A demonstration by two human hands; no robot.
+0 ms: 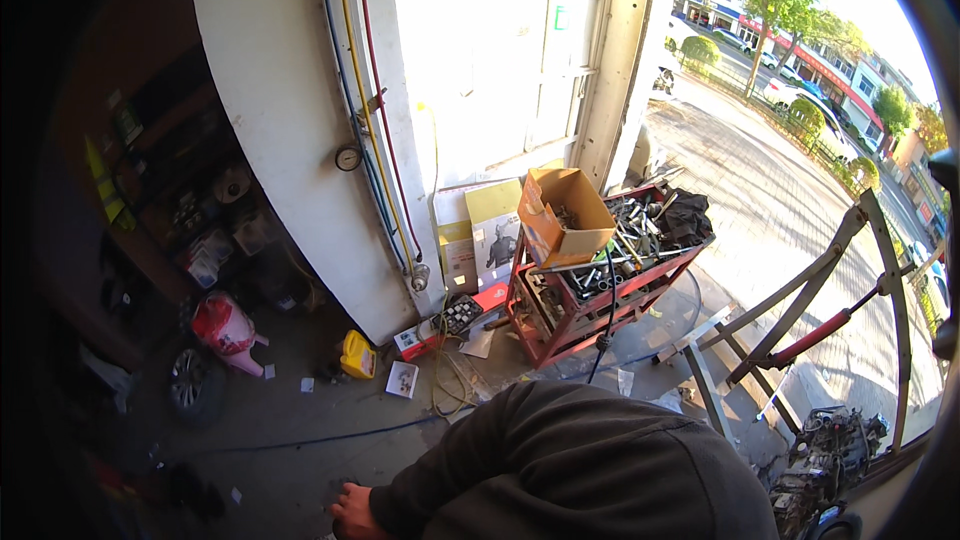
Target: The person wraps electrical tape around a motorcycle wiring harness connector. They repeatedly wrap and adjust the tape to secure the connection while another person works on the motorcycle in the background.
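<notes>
My right arm in a dark sleeve [590, 450] fills the lower middle, bent across to the left. At the lower edge shows my right hand [357, 513], its fingers curled. The picture's edge cuts off its underside, so whatever it grips, if anything, is hidden. Dark floor lies around it, with a blue hose [330, 437] running beyond. My left hand is not in view.
A red tool cart [560, 340] heaped with tools bears an open cardboard box [585, 235]. A yellow jug [357, 355], a pink container [225, 330] and a wheel [190, 380] stand left. At right are an engine hoist [800, 310] and an engine [825, 460].
</notes>
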